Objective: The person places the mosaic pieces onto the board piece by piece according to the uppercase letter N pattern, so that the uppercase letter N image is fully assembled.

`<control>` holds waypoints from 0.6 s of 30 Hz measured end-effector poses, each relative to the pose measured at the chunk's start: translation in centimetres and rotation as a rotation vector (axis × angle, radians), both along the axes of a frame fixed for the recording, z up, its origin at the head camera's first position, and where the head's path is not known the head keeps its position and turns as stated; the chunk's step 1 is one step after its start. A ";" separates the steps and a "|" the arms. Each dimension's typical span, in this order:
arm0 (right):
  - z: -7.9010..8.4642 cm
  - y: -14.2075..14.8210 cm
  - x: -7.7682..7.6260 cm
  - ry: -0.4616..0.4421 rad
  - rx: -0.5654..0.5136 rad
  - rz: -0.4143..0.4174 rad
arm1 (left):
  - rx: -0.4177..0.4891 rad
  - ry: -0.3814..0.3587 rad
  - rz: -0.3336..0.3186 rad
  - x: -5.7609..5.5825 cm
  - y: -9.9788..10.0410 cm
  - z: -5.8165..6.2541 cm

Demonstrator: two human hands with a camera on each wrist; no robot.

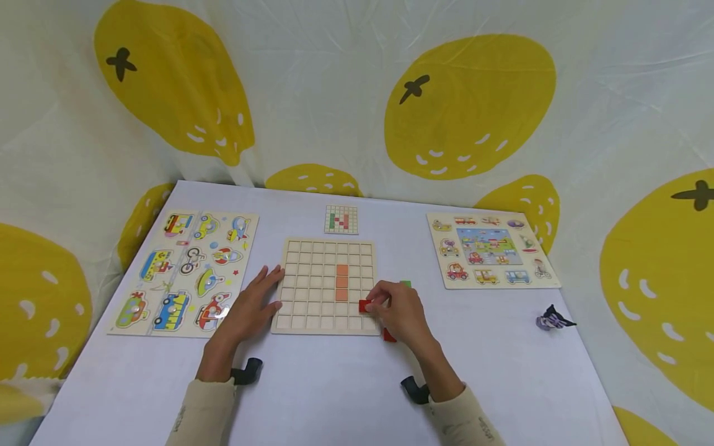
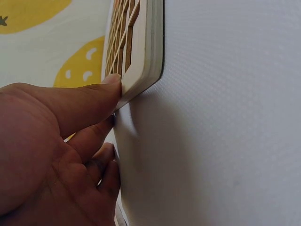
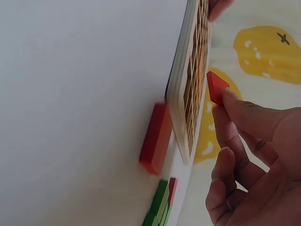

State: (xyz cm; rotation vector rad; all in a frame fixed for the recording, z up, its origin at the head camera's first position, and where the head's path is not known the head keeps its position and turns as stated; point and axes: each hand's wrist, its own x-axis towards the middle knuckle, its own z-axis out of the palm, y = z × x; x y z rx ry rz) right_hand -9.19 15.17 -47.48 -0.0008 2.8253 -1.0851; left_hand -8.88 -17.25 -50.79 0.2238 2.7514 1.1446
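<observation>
A square wooden grid board (image 1: 298,323) lies mid-table, with three orange tiles (image 1: 342,282) in a column of its cells. My right hand (image 1: 403,313) pinches a small red square tile (image 3: 217,88) between thumb and fingertips, held above the board's right side. My left hand (image 1: 252,308) rests at the board's left edge with fingers extended; in the left wrist view its thumb (image 2: 89,103) touches the rim near a corner. Beside the board's right edge lie a red block (image 3: 156,139) and several green pieces (image 3: 160,202), partly hidden by my right hand in the head view.
Behind the board lies a small card (image 1: 341,231) with a green and red grid pattern. A vehicle puzzle board (image 1: 184,272) is at left, another picture puzzle (image 1: 493,251) at right. A dark, purple-striped item (image 1: 553,319) sits near the right table edge.
</observation>
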 end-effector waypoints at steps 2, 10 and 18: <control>-0.1 -0.4 0.1 0.016 -0.005 0.020 | -0.003 0.001 -0.002 0.0 0.0 0.0; -0.6 -2.3 -0.2 0.018 0.009 0.076 | -0.011 -0.010 0.003 0.0 0.1 0.1; -1.1 -3.9 -0.6 -0.001 0.053 0.105 | -0.002 -0.010 0.001 0.0 0.1 0.1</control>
